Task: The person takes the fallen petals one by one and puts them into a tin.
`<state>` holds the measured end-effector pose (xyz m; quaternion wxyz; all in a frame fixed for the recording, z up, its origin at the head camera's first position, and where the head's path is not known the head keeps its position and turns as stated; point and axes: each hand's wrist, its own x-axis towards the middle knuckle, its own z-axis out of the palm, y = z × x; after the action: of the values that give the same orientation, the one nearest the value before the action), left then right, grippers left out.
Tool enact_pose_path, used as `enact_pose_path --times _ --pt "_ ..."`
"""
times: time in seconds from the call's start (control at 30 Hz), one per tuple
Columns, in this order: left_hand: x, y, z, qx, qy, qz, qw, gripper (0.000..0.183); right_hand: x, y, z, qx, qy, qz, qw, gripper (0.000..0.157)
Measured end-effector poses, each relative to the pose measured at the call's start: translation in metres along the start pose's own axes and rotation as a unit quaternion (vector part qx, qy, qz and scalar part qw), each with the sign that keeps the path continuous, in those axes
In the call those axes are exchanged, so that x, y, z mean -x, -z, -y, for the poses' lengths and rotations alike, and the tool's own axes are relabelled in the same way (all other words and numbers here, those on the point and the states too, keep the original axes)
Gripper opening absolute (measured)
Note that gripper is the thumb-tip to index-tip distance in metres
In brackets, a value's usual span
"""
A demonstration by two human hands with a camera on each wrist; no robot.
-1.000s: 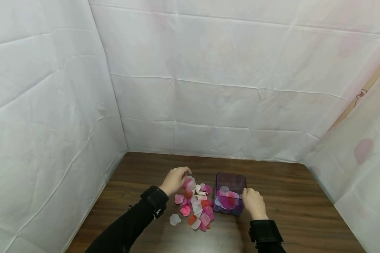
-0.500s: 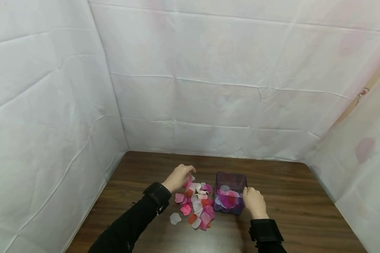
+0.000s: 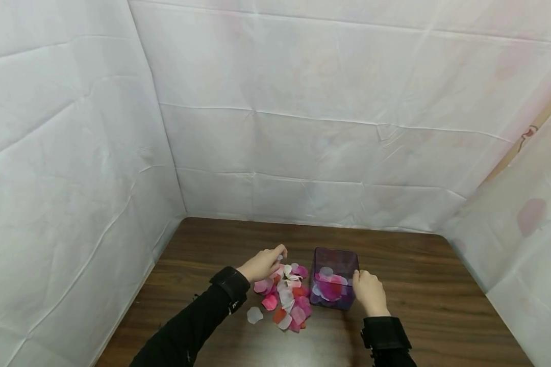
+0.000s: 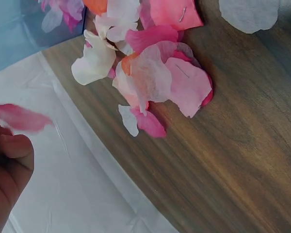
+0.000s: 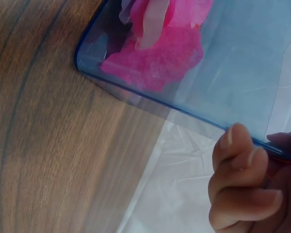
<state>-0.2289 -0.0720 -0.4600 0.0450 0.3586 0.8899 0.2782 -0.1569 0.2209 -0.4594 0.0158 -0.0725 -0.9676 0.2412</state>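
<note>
A loose pile of artificial flower petals in pink, white and orange lies mid-table in the head view. My left hand is over the pile's far end. In the left wrist view it pinches a pink petal between thumb and fingers. To the right of the pile stands a see-through purple box, open at the top, with several petals inside. My right hand grips the box's right wall; in the right wrist view the curled fingers lie against its edge.
A brown wood-grain table carries everything. White cloth sheets hang behind it and at both sides. One white petal lies apart, at the near left of the pile.
My left hand has shifted slightly to the right over the pile's far end, lifting a petal off it. The right hand and the box stay put.
</note>
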Motion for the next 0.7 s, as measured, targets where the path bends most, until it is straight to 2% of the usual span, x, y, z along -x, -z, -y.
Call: enact_pose_path --times 0.2,0.33,0.53,0.7 --pt "-0.002 0.005 -0.005 0.001 -0.016 -0.003 0.9999 0.023 0.001 0.001 0.000 -0.001 0.001 -0.005 1.000 0.040" --pt "-0.004 0.005 -0.005 0.006 -0.011 0.014 0.9998 0.023 0.001 0.001 0.000 -0.002 0.003 -0.005 1.000 0.040" --pt "-0.006 0.004 -0.004 0.056 -0.014 0.039 0.9975 0.043 0.002 0.002 0.002 -0.002 0.002 -0.011 1.000 0.040" --pt "-0.015 0.005 -0.012 0.077 -0.015 0.012 0.9968 0.038 0.002 0.003 0.002 -0.003 0.004 -0.012 1.000 0.040"
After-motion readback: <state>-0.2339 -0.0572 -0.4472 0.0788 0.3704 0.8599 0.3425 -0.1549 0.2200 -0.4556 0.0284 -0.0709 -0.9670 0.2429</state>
